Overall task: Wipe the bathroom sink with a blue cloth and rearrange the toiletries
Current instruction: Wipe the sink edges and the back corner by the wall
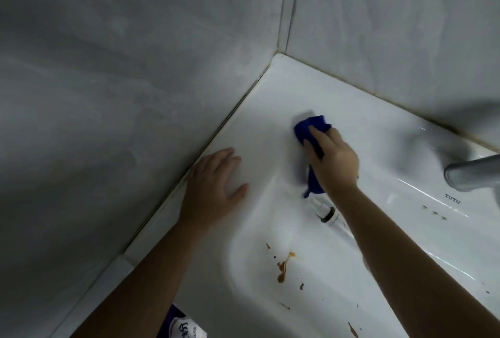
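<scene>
Though stained, white sink (332, 94), grey walls (121, 53).

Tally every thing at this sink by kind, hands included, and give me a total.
Hands: 2, the left hand flat on the sink ledge, the right hand holding the cloth
Blue cloth: 1
Sink: 1
Faucet: 1
Drain plug: 1
Purple and white item at the bottom edge, cut off: 1
Total: 7

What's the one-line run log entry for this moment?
step: wiping | right hand: grips blue cloth on sink ledge | left hand: flat on sink ledge | brown stains: unwiped
</scene>
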Demonstrator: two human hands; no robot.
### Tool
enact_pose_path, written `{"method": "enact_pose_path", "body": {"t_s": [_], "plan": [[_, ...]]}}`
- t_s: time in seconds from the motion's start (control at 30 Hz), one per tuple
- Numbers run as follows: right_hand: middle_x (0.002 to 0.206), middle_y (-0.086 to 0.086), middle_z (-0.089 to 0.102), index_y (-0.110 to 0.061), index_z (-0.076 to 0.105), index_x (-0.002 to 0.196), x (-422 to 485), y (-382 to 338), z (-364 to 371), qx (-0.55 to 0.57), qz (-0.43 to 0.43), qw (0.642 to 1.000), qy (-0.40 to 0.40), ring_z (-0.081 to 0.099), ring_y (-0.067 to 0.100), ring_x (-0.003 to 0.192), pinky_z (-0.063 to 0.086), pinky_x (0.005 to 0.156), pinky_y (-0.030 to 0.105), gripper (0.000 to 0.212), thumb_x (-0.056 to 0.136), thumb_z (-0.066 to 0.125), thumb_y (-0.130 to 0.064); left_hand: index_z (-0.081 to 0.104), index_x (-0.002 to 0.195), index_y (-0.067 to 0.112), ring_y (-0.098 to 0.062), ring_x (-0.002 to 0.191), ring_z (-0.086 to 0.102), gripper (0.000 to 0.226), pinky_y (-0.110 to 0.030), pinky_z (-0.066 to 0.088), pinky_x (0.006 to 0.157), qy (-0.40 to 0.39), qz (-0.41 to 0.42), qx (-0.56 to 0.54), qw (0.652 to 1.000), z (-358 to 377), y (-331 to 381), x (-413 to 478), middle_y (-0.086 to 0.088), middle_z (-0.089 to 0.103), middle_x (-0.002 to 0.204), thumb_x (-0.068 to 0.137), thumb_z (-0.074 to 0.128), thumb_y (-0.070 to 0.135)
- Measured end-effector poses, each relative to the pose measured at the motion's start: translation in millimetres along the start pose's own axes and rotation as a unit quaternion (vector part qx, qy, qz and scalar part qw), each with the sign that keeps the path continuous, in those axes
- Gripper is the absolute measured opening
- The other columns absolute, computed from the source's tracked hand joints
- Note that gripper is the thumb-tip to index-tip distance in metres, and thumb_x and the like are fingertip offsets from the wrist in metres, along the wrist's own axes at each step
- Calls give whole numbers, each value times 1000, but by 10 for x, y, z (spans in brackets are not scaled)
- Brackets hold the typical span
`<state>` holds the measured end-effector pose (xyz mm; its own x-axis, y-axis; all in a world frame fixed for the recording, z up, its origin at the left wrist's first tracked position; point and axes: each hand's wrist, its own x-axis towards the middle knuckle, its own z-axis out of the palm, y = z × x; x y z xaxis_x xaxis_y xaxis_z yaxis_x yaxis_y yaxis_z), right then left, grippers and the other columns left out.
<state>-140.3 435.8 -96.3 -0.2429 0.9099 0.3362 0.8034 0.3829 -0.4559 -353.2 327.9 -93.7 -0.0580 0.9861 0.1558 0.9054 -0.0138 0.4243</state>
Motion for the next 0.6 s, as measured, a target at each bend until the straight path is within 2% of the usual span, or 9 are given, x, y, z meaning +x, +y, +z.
{"method": "enact_pose_path", "body": {"t_s": [0.13, 0.23, 0.3, 0.37, 0.4, 0.43, 0.5, 0.53, 0.6], "plan": [[116, 8, 56, -14, 56, 124, 337, -261, 142, -5, 111, 993, -35, 59, 28, 87, 37, 68, 27, 34, 94, 46, -29, 64, 109, 6, -30, 109, 55, 50, -40, 44, 90, 12, -12, -7, 1000, -100, -26, -126, -13, 59, 120, 78, 51, 43], [113, 7, 59, -18, 57, 123, 279, -757, 304, 14, -7, 995, -100, 60, 28, 88, 42, 67, 30, 35, 92, 49, -32, 62, 112, 7, -25, 111, 51, 49, -39, 40, 93, 36, -46, -18, 998, -277, -44, -388, -10, 58, 121, 80, 50, 42], [99, 7, 64, -16, 65, 112, -186, -1023, 344, 66, -121, 981, -136, 63, 27, 75, 48, 59, 30, 33, 87, 51, -31, 62, 113, 7, -19, 112, 47, 48, -39, 40, 94, 46, -78, -38, 995, -392, -29, -609, -9, 57, 122, 81, 49, 40], [88, 7, 66, -14, 68, 104, -445, -1013, 263, 85, -203, 959, -178, 63, 26, 64, 50, 51, 28, 36, 84, 46, -33, 62, 113, 7, -18, 110, 47, 47, -37, 40, 93, 59, -106, -46, 992, -474, -21, -823, -8, 58, 121, 81, 48, 39], [89, 8, 66, -13, 68, 104, -357, -904, 249, 68, -224, 958, -168, 64, 28, 65, 50, 51, 29, 37, 85, 45, -34, 62, 112, 7, -19, 109, 49, 46, -38, 42, 92, 63, -112, -47, 991, -495, -18, -913, -8, 58, 120, 81, 49, 39], [93, 11, 66, -13, 67, 107, -169, -809, 250, 40, -202, 968, -140, 64, 31, 71, 50, 55, 31, 37, 86, 45, -35, 61, 112, 9, -20, 109, 51, 44, -39, 43, 91, 66, -116, -45, 990, -529, -24, -1015, -8, 58, 120, 82, 49, 38], [110, 15, 60, -14, 60, 119, 347, -638, 254, -28, -51, 995, -86, 61, 35, 87, 43, 67, 33, 37, 91, 45, -33, 57, 114, 14, -20, 109, 51, 39, -40, 45, 90, 63, -106, -23, 992, -596, -45, -1203, -7, 58, 119, 82, 50, 36], [116, 16, 56, -13, 56, 123, 508, -576, 261, -47, 17, 996, -72, 58, 37, 92, 39, 69, 34, 37, 93, 44, -31, 55, 114, 15, -20, 109, 51, 37, -38, 44, 90, 63, -101, -8, 993, -621, -58, -1293, -7, 58, 119, 82, 50, 35], [117, 16, 55, -10, 55, 122, 417, -774, 303, -51, 55, 995, -67, 56, 38, 91, 37, 69, 34, 36, 93, 45, -29, 58, 113, 12, -21, 109, 52, 38, -36, 43, 91, 66, -118, 1, 991, -667, -83, -1469, -8, 59, 119, 82, 51, 34]]}}
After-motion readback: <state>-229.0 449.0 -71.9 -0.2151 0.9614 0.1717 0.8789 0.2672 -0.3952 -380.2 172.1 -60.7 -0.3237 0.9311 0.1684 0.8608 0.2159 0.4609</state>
